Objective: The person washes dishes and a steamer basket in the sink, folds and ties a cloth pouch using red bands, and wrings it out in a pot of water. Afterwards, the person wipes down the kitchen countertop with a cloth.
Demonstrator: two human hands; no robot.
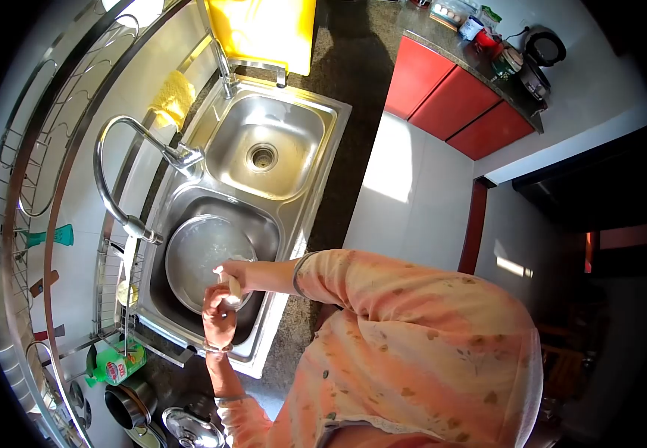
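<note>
Both of my hands meet over a round metal basin [189, 257] of cloudy water, which stands in the nearer sink bowl [267, 224]. My left hand [219, 317], with a bracelet at its wrist, has its fingers closed around a small pale piece [233, 290]. From the other side my right hand [235, 273] grips the same pale piece. Fingers cover much of it, so its kind cannot be made out. A curved chrome faucet [107, 190] arches beside the basin, its spout end near the basin's rim.
The second sink bowl [294, 149] has a drain. A yellow cloth [173, 101] hangs behind the faucet, and a yellow board [264, 33] stands beyond. A green bottle [118, 364], metal pot [128, 403] and lid [189, 427] sit left of the sink. A wire rack [51, 157] runs along the wall.
</note>
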